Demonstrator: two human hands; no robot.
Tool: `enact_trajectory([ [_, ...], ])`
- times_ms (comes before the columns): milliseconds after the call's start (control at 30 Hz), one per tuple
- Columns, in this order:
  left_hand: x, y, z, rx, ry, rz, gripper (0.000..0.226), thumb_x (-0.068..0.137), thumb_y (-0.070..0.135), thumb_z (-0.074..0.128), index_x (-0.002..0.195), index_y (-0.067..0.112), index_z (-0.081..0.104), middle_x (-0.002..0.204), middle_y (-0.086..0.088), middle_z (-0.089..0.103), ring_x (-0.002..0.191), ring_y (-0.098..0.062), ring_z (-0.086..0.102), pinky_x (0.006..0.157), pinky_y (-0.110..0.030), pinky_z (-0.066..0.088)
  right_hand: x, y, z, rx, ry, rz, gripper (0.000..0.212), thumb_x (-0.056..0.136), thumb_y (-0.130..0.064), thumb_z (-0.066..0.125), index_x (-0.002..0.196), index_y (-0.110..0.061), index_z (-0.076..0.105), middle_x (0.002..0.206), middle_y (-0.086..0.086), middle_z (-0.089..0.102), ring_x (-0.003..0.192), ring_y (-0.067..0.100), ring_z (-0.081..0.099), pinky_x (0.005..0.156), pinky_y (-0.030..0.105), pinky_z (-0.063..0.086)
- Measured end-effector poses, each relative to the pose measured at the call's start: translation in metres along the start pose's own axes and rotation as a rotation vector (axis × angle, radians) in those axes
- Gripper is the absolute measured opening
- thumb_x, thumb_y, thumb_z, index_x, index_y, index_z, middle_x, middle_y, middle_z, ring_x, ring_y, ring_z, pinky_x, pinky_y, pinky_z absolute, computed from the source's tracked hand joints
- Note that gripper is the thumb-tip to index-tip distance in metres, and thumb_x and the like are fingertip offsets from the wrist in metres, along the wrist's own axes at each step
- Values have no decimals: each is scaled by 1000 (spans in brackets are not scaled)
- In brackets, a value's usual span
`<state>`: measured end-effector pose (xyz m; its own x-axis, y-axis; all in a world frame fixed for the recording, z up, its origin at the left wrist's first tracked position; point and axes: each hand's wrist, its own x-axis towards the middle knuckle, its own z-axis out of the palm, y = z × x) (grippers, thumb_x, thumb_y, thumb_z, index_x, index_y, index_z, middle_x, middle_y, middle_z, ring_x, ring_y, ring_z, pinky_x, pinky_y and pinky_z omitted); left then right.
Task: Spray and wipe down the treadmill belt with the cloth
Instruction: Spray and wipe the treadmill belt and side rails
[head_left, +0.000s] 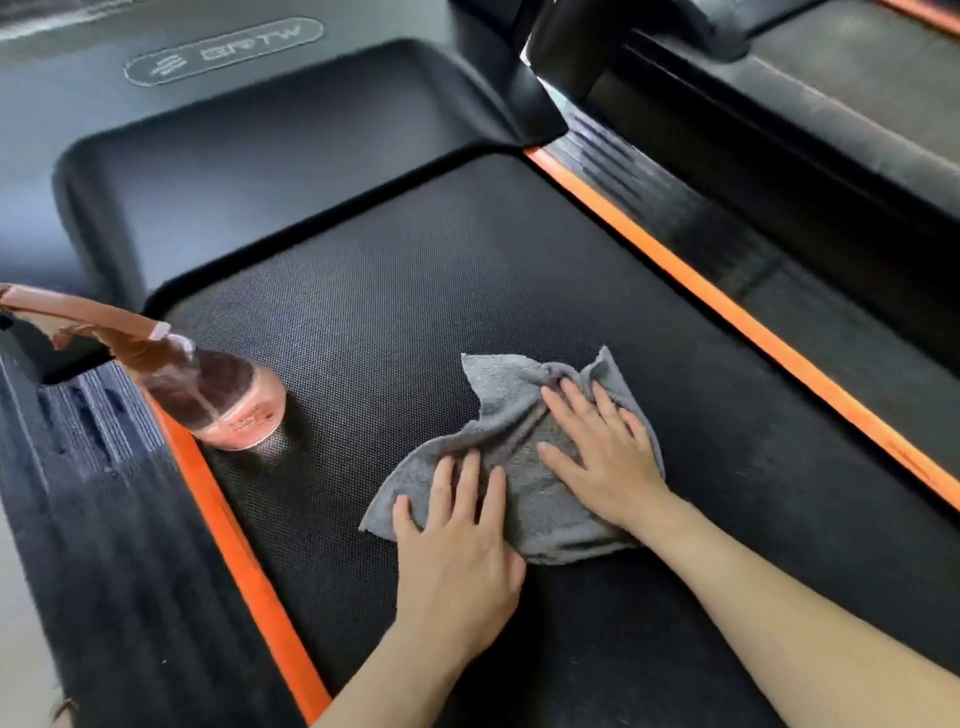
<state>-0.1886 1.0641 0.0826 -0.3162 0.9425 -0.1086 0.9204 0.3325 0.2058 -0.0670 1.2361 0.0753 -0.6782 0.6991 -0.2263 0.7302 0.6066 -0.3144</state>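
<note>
Both hands lie flat on the cloth (511, 413), which is spread, rumpled, on the belt (415, 270). The left hand (457, 551) presses the cloth's near left corner, its fingers (467, 486) straight and slightly spread, with the thumb tucked against the cloth's near edge. The right hand (597, 460) rests on the cloth's right half, with its fingers (576, 405) straight and fanned a little. Neither hand curls round anything. Beyond the right fingertips the cloth bunches into two raised folds.

Left of the left fingertips, well apart from them, the bottle (218, 400) stands upright on the belt, just beside the left orange strip (234, 530). It is clear with pinkish liquid and a brown trigger head pointing left. It bears some print low on the wall, too blurred to read.

Right of the right fingers, across bare belt, runs the right orange strip (727, 306). Far ahead of both sets of fingertips is the black cover (260, 166), and past it an oval-outlined logo (223, 52) in pale letters. It is smeared, the last letters perhaps "TW", the rest not legible.
</note>
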Motion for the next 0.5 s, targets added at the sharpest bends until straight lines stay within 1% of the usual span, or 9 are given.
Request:
enact_trajectory([
  [33,8,13,-2,-9,13,2,65,74,42,44,130,13,61,145,-13,51,133,-31,48,92,-60,44,-1,13,-10,123,31,-8,68,89,-64,22,155,-46,13,160,-23,3,153,10,3,123,45,12],
  [67,14,20,-4,-10,39,19,63,75,42,44,128,13,61,146,-13,50,133,-30,48,92,-57,43,-2,25,-17,221,98,-5,65,92,-54,32,155,-42,21,161,-20,14,152,9,10,122,46,19],
  [100,20,26,-5,-12,60,47,61,77,42,44,129,13,60,147,-13,49,134,-29,48,95,-56,42,-4,40,-23,261,171,19,63,93,-45,38,155,-38,26,161,-15,22,152,10,14,119,48,25],
  [167,35,39,3,-23,45,74,65,85,49,43,139,15,54,152,-13,44,140,-28,42,105,-58,37,-10,72,-26,161,273,83,61,95,-39,38,155,-30,29,163,-5,25,151,14,18,114,51,32],
  [234,47,46,18,-11,7,52,70,89,57,39,147,17,45,156,-13,37,145,-29,33,112,-62,26,-14,87,-18,77,314,75,61,96,-39,35,155,-24,30,163,3,26,149,19,24,110,52,37],
  [300,60,55,33,-4,-5,20,72,90,59,38,150,19,41,159,-14,32,148,-30,27,113,-64,17,-13,92,-7,101,387,55,61,94,-36,38,153,-21,32,160,7,31,146,24,32,106,51,39],
  [367,77,70,38,-4,0,13,74,88,58,40,150,18,41,159,-15,30,149,-31,25,113,-66,17,-11,98,-2,178,484,95,60,93,-31,42,150,-19,33,157,9,36,144,27,36,106,50,39],
  [400,85,75,35,-9,30,13,74,87,57,41,149,17,42,159,-14,31,148,-31,26,112,-66,20,-11,97,-1,207,540,113,58,92,-30,43,148,-18,34,156,10,39,142,28,38,106,49,38],
  [501,122,106,22,-69,133,33,70,88,51,41,145,12,46,156,-14,37,146,-29,32,114,-60,24,-14,107,0,262,681,149,50,91,-23,44,139,-14,41,144,14,48,135,29,44,106,47,40],
])
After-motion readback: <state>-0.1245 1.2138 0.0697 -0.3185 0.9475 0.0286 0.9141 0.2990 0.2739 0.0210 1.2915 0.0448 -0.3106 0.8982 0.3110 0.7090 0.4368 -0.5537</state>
